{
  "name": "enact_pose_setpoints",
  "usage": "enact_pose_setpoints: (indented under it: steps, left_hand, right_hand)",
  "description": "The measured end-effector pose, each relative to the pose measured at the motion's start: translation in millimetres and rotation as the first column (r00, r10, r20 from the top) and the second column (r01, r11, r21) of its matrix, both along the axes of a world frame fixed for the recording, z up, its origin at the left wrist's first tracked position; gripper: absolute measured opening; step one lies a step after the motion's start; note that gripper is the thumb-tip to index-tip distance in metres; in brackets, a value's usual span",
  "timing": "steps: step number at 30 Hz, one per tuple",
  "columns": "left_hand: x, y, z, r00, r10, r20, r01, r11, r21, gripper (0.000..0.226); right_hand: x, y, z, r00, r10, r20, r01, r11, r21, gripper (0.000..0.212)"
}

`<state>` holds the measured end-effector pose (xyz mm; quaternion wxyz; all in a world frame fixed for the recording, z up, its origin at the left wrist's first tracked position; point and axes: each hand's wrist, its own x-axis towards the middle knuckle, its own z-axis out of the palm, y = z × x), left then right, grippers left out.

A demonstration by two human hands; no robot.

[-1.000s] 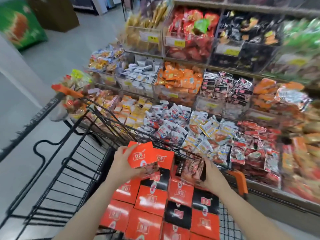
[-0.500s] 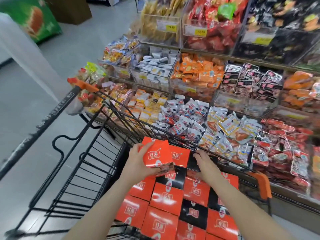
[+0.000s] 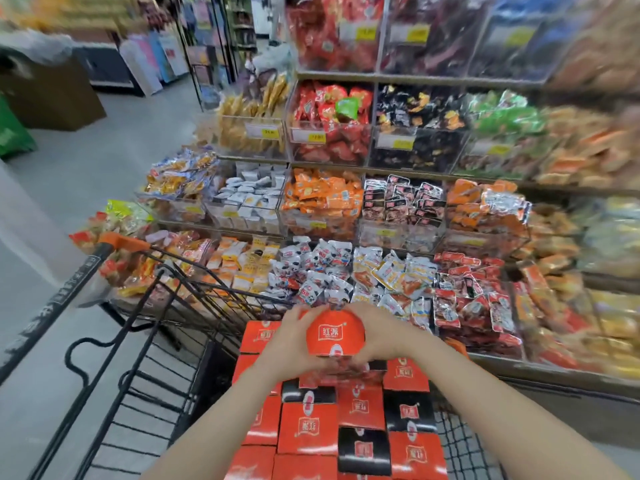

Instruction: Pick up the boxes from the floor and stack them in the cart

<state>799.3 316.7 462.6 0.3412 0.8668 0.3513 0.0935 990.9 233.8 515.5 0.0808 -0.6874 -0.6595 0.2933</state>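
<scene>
Orange box point(image 3: 335, 336) gripped between left hand point(image 3: 294, 341) and right hand point(image 3: 377, 336), fingers curled round its sides, just above the cart point(image 3: 166, 306), which holds stacked orange and black boxes point(image 3: 360, 441).

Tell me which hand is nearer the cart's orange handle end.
Left. The left hand grips the orange box on the side toward the orange handle end; the right hand grips its far side.

Black wire cart point(image 3: 180, 308), red and black boxes point(image 3: 360, 427) stacked inside
</scene>
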Motion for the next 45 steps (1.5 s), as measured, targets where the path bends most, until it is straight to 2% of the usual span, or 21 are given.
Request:
enact_pose_setpoints:
  steps: [2, 4, 6, 7, 9, 13, 15, 18, 21, 23, 27, 32, 35, 38, 42, 45]
  left_hand:
    - [6.9, -7.8, -2.4, 0.997, -0.039, 0.063, 0.045, 0.995, -0.088, 0.092]
    - [7.8, -12.8, -15.6, 0.996, -0.069, 0.052, 0.075, 0.988, -0.134, 0.084]
    - [3.8, -15.3, -41.9, 0.996, -0.081, -0.037, 0.076, 0.988, -0.136, 0.090]
    - [1.1, -15.5, -57.0, 0.989, -0.093, -0.113, 0.079, 0.990, -0.116, 0.086]
    - [-5.2, -15.6, -87.2, 0.951, -0.139, -0.276, 0.125, 0.990, -0.068, 0.070]
    - [-17.1, -20.2, -125.4, 0.868, -0.195, -0.458, 0.225, 0.974, 0.012, 0.072]
    - [-20.1, -23.3, -133.2, 0.875, -0.164, -0.455, 0.209, 0.977, 0.050, 0.076]
    - [-26.0, -27.1, -141.2, 0.872, -0.180, -0.456, 0.239, 0.968, 0.077, 0.100]
    - [-29.3, -26.3, -146.5, 0.865, -0.169, -0.472, 0.244, 0.964, 0.103, 0.080]
    - [-31.1, -25.8, -150.8, 0.860, -0.164, -0.483, 0.243, 0.964, 0.105, 0.072]
    - [-30.6, -27.5, -152.6, 0.868, -0.145, -0.476, 0.248, 0.955, 0.161, 0.071]
    - [-28.4, -27.4, -143.2, 0.861, -0.149, -0.486, 0.236, 0.964, 0.124, 0.070]
    - [-22.0, -22.7, -127.8, 0.859, -0.168, -0.483, 0.230, 0.971, 0.072, 0.070]
    - [-8.6, -10.9, -103.9, 0.869, -0.185, -0.459, 0.224, 0.974, 0.031, 0.072]
    - [20.7, -0.2, -57.7, 0.892, -0.240, -0.383, 0.325, 0.929, 0.176, 0.066]
    - [50.4, -10.4, -16.8, 0.895, -0.314, -0.318, 0.410, 0.859, 0.305, 0.061]
  right_hand:
    - [14.1, -19.6, 1.0, 0.999, -0.049, 0.000, 0.049, 0.998, -0.045, 0.086]
    - [29.8, -42.6, -3.3, 0.995, -0.104, 0.004, 0.104, 0.991, -0.086, 0.090]
    - [42.9, -65.9, -11.3, 0.987, -0.157, 0.017, 0.158, 0.979, -0.126, 0.096]
    - [47.7, -76.5, -15.8, 0.983, -0.183, 0.017, 0.183, 0.973, -0.137, 0.098]
    - [53.6, -91.8, -29.2, 0.975, -0.222, 0.011, 0.221, 0.963, -0.157, 0.097]
    - [49.5, -100.3, -72.8, 0.977, -0.212, -0.028, 0.203, 0.959, -0.198, 0.094]
    - [42.7, -95.5, -105.4, 0.985, -0.170, -0.018, 0.164, 0.971, -0.174, 0.096]
    - [29.9, -84.4, -150.2, 0.993, -0.096, 0.066, 0.102, 0.989, -0.105, 0.098]
    - [29.4, -76.6, -173.3, 0.980, -0.047, 0.196, 0.042, 0.999, 0.031, 0.096]
    - [34.2, -75.2, -177.8, 0.978, -0.045, 0.202, 0.039, 0.999, 0.032, 0.099]
    - [39.3, -69.5, -170.3, 0.983, -0.031, 0.179, 0.023, 0.999, 0.044, 0.105]
    - [32.7, -69.9, -170.2, 0.954, 0.008, 0.300, -0.003, 1.000, -0.018, 0.106]
    - [31.8, -66.7, -160.9, 0.956, 0.018, 0.294, 0.012, 0.995, -0.099, 0.108]
    - [31.3, -62.4, -134.6, 0.975, -0.084, 0.204, 0.111, 0.986, -0.128, 0.099]
    - [33.3, -85.7, -90.9, 0.923, -0.343, 0.176, 0.336, 0.939, 0.071, 0.070]
    - [33.6, -129.5, -56.9, 0.845, -0.486, 0.224, 0.435, 0.867, 0.242, 0.056]
